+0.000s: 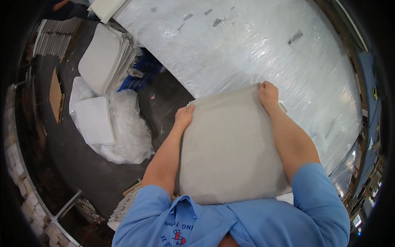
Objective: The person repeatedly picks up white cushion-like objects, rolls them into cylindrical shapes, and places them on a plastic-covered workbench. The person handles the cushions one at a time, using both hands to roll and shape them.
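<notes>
Grey cushion (230, 144), between hands (268, 94) (seemingly gripping)

The left grip (184, 117) is holding the far left corner of a grey-beige fabric cushion (230, 148); the right grip (269, 95) is holding its far right corner; beyond it, a worktop (247, 45) is gleaming under clear plastic film; to the left, a white square pad (95, 119) is lying on crumpled clear plastic (131, 131); stacked white sheets (98, 59) are standing beside a blue plastic crate (144, 70).
</notes>
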Action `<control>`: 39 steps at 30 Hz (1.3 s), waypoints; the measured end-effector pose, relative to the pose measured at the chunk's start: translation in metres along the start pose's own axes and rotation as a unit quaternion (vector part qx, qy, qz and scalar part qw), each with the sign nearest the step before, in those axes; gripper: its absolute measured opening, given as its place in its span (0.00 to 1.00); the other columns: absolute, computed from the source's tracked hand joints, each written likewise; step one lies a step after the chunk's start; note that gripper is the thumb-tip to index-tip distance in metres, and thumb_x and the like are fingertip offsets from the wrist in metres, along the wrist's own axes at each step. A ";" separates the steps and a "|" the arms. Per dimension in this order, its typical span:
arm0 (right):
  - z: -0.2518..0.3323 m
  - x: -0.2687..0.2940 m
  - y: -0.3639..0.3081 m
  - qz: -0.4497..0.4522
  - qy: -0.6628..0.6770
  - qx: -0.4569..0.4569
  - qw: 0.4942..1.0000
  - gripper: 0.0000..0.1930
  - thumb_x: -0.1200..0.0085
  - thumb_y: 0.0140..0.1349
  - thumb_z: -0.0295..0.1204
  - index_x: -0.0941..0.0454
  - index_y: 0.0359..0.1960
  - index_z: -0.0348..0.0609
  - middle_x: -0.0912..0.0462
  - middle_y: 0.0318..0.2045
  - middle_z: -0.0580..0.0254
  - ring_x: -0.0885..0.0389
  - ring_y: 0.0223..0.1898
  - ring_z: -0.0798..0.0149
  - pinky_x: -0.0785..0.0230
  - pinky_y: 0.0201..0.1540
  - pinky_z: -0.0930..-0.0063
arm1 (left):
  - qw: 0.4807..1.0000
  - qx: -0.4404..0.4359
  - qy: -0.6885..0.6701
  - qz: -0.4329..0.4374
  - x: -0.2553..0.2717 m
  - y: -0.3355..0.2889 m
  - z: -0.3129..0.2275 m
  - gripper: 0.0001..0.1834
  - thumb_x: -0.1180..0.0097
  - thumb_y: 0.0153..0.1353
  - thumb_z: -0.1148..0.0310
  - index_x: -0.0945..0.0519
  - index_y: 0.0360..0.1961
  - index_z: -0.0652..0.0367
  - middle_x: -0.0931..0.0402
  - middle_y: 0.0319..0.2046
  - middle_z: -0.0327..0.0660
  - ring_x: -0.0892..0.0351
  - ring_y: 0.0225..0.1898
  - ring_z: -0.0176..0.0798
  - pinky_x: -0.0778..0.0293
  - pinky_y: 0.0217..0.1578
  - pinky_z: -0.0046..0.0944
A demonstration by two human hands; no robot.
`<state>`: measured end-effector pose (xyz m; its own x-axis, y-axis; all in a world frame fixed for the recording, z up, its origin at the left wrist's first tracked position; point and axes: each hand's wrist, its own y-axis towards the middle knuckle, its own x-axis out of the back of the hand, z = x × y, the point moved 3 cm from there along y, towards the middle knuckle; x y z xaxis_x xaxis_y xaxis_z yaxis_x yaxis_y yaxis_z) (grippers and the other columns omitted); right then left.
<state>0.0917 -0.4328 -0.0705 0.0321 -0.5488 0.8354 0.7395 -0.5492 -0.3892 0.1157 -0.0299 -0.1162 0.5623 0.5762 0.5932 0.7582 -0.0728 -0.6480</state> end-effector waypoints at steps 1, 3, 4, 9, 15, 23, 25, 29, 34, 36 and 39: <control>0.000 -0.002 0.001 -0.008 -0.003 0.004 1.000 0.16 0.45 0.71 0.40 0.19 0.34 0.38 0.14 0.35 0.43 0.16 0.42 0.38 0.27 0.47 0.49 | 1.000 -0.005 0.006 -0.007 -0.001 -0.001 -0.002 0.29 0.52 0.73 0.44 0.14 0.52 0.60 0.18 0.51 0.64 0.19 0.55 0.66 0.26 0.57 0.57; -0.005 -0.009 0.002 0.005 -0.011 -0.007 1.000 0.16 0.45 0.71 0.40 0.19 0.34 0.38 0.14 0.35 0.44 0.16 0.42 0.39 0.27 0.47 0.49 | 0.999 0.008 0.047 -0.020 -0.002 -0.001 -0.006 0.28 0.51 0.73 0.45 0.14 0.51 0.59 0.16 0.49 0.62 0.18 0.55 0.65 0.25 0.57 0.56; -0.003 -0.008 0.007 0.007 -0.017 -0.001 1.000 0.16 0.45 0.71 0.39 0.19 0.34 0.37 0.14 0.35 0.44 0.17 0.42 0.39 0.27 0.47 0.49 | 0.998 0.013 0.060 -0.035 -0.002 0.001 -0.012 0.27 0.51 0.74 0.45 0.13 0.50 0.58 0.16 0.48 0.61 0.18 0.54 0.64 0.25 0.56 0.56; -0.005 -0.009 0.006 -0.014 -0.056 0.048 0.997 0.16 0.44 0.69 0.39 0.19 0.32 0.36 0.14 0.35 0.42 0.17 0.41 0.38 0.28 0.46 0.48 | 0.997 0.050 -0.064 -0.017 -0.003 0.002 -0.013 0.28 0.51 0.73 0.45 0.13 0.50 0.59 0.15 0.49 0.58 0.17 0.55 0.62 0.25 0.57 0.54; -0.002 -0.007 0.011 -0.040 -0.085 0.076 0.993 0.17 0.44 0.69 0.39 0.19 0.32 0.34 0.15 0.35 0.40 0.17 0.39 0.38 0.28 0.45 0.49 | 0.959 0.015 -0.272 -0.075 -0.008 0.009 0.006 0.24 0.44 0.72 0.50 0.15 0.53 0.61 0.13 0.47 0.52 0.15 0.52 0.52 0.24 0.57 0.47; 0.000 -0.009 0.003 -0.046 -0.150 0.085 0.984 0.18 0.44 0.71 0.40 0.19 0.32 0.33 0.14 0.35 0.42 0.17 0.39 0.41 0.27 0.45 0.51 | 0.807 0.199 -0.547 -0.095 -0.010 -0.113 0.050 0.34 0.42 0.73 0.47 0.31 0.72 0.55 0.20 0.53 0.43 0.17 0.41 0.38 0.23 0.43 0.41; 0.007 -0.012 -0.001 -0.040 -0.165 0.092 0.981 0.20 0.46 0.72 0.41 0.19 0.31 0.33 0.14 0.35 0.42 0.17 0.39 0.40 0.27 0.45 0.49 | 0.754 0.181 -0.630 0.047 -0.022 -0.167 0.060 0.35 0.45 0.74 0.41 0.35 0.75 0.45 0.25 0.55 0.39 0.20 0.43 0.34 0.21 0.47 0.41; 0.015 -0.014 -0.004 -0.018 -0.229 0.129 0.965 0.20 0.47 0.72 0.42 0.20 0.35 0.33 0.14 0.37 0.40 0.16 0.41 0.39 0.27 0.48 0.48 | 0.741 0.074 -0.647 0.163 -0.013 -0.257 0.039 0.35 0.57 0.78 0.39 0.34 0.76 0.48 0.25 0.60 0.36 0.23 0.53 0.32 0.25 0.55 0.39; 0.041 -0.029 -0.022 0.033 -0.274 0.127 0.953 0.24 0.46 0.73 0.46 0.26 0.56 0.35 0.17 0.49 0.36 0.18 0.52 0.35 0.27 0.56 0.46 | 0.748 -0.013 -0.659 0.079 0.018 -0.299 0.023 0.37 0.67 0.82 0.42 0.48 0.83 0.52 0.45 0.79 0.44 0.40 0.76 0.43 0.38 0.72 0.44; 0.059 -0.039 -0.039 0.017 -0.293 0.143 0.945 0.28 0.46 0.73 0.48 0.28 0.61 0.34 0.22 0.57 0.32 0.22 0.59 0.34 0.28 0.60 0.47 | 0.824 -0.112 -0.555 -0.039 0.023 -0.299 0.024 0.38 0.69 0.83 0.44 0.51 0.83 0.56 0.52 0.81 0.47 0.48 0.80 0.47 0.43 0.76 0.44; 0.079 -0.044 -0.053 0.043 -0.293 0.142 0.944 0.33 0.43 0.72 0.47 0.31 0.67 0.31 0.32 0.64 0.27 0.28 0.64 0.33 0.31 0.65 0.48 | 0.814 -0.192 -0.543 -0.074 0.046 -0.315 0.008 0.36 0.61 0.82 0.52 0.47 0.81 0.61 0.55 0.81 0.53 0.56 0.83 0.52 0.53 0.79 0.45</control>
<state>0.1044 -0.3297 -0.0564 0.4061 -0.0944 0.9089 0.8651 -0.2808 -0.4157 -0.0998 0.0264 0.1116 -0.0097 0.9668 -0.2553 0.9560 -0.0659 -0.2860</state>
